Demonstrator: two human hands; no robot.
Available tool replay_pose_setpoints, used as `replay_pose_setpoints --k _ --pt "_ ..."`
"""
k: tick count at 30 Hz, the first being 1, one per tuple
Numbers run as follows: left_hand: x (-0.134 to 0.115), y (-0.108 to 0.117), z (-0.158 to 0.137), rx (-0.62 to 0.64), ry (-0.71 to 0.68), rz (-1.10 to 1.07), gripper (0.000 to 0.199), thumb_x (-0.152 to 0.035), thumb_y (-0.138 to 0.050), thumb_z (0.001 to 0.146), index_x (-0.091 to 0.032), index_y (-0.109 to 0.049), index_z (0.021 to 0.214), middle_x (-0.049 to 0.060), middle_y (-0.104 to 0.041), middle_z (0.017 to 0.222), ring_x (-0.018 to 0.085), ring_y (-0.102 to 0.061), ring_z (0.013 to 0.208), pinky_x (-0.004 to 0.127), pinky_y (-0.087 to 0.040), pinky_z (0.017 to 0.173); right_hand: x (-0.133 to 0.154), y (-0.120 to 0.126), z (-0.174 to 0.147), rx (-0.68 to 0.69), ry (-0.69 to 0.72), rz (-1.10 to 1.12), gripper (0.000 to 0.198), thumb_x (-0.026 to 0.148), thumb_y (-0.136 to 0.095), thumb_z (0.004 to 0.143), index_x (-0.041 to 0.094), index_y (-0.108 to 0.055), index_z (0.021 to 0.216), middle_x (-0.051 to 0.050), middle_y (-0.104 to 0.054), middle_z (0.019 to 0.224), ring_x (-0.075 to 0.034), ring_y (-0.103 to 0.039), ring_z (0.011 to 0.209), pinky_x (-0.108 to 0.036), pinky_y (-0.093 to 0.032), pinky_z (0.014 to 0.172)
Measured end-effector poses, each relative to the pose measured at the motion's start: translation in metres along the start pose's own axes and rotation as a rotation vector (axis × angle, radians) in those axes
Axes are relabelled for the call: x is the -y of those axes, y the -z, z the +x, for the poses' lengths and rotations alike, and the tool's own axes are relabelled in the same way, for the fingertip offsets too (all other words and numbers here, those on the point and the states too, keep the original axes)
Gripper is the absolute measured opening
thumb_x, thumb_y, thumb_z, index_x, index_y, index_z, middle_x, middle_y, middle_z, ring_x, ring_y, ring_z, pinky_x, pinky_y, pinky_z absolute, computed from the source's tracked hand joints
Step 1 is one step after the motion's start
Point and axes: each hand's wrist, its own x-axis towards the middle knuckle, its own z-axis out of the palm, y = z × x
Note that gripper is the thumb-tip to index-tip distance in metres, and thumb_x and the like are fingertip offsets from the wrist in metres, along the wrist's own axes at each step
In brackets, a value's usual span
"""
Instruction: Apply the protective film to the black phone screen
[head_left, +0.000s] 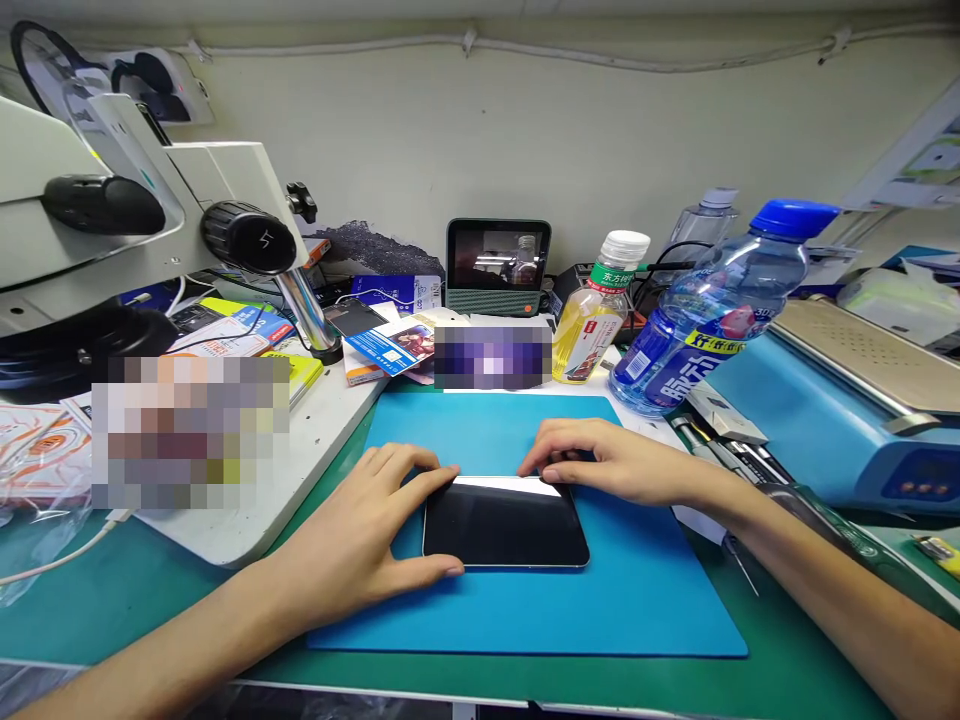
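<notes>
A tablet with a dark screen and a thin light rim lies flat on a blue mat. A bright white strip, perhaps a reflection, runs along its far edge. My left hand spans the tablet's left side, thumb at the near edge and index fingertip at the far left corner. At the far right part of the tablet, my right hand has its thumb and bent fingers close together on the edge. Whether anything thin is pinched between those right fingertips is too small to see.
A microscope on a white base stands left. Behind the mat are a small smart display, a yellow drink bottle and a large blue-capped bottle. A blue machine and several tools sit right.
</notes>
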Motion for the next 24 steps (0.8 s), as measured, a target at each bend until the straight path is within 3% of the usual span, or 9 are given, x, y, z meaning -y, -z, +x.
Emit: replay_pose_setpoints --k 4,9,12,16,24 --pt "0.0 0.003 0.002 0.024 -0.079 0.017 0.062 -0.046 -0.071 0.101 -0.03 -0.048 0.156 0.011 -0.057 0.151 0.032 -0.058 0.13 0.047 -0.049 0.107 0.001 -0.003 0.001 -0.022 -0.002 -0.006 0.031 0.046 -0.059 0.103 0.023 -0.079 0.113 -0.006 -0.073 0.109 -0.021 -0.067 0.1 -0.033 -0.048 0.089" --pt "-0.001 0.007 0.002 -0.012 -0.366 0.126 0.041 -0.028 -0.062 0.108 -0.039 -0.058 0.147 0.002 -0.054 0.161 0.028 -0.053 0.142 0.045 -0.042 0.113 0.003 -0.007 0.003 -0.063 -0.018 -0.022 0.03 0.049 -0.066 0.099 0.023 -0.08 0.108 -0.005 -0.073 0.105 -0.02 -0.065 0.092 -0.031 -0.048 0.081" --pt "-0.005 0.011 0.001 -0.092 -0.464 0.182 0.033 -0.019 -0.058 0.109 -0.033 -0.066 0.138 0.002 -0.067 0.148 0.025 -0.059 0.137 0.043 -0.041 0.115 0.003 -0.008 0.004 -0.076 -0.028 -0.027 0.033 0.053 -0.069 0.096 0.024 -0.081 0.107 -0.005 -0.073 0.102 -0.019 -0.063 0.087 -0.03 -0.047 0.074" --pt "-0.011 0.016 0.0 -0.212 -0.52 0.174 0.028 -0.012 -0.057 0.107 -0.027 -0.069 0.128 0.001 -0.08 0.123 0.018 -0.072 0.114 0.036 -0.05 0.105 0.004 -0.008 0.004 -0.066 -0.029 -0.023 0.034 0.053 -0.068 0.096 0.024 -0.081 0.108 -0.004 -0.073 0.102 -0.018 -0.062 0.084 -0.03 -0.046 0.074" --pt "-0.012 0.014 -0.001 -0.29 -0.498 0.164 0.009 -0.028 -0.067 0.106 -0.022 -0.071 0.111 0.001 -0.083 0.105 0.018 -0.076 0.095 0.037 -0.053 0.088 0.005 -0.007 0.004 -0.066 -0.056 -0.016 0.036 0.055 -0.07 0.094 0.024 -0.081 0.108 -0.004 -0.072 0.098 -0.017 -0.06 0.08 -0.029 -0.046 0.07"
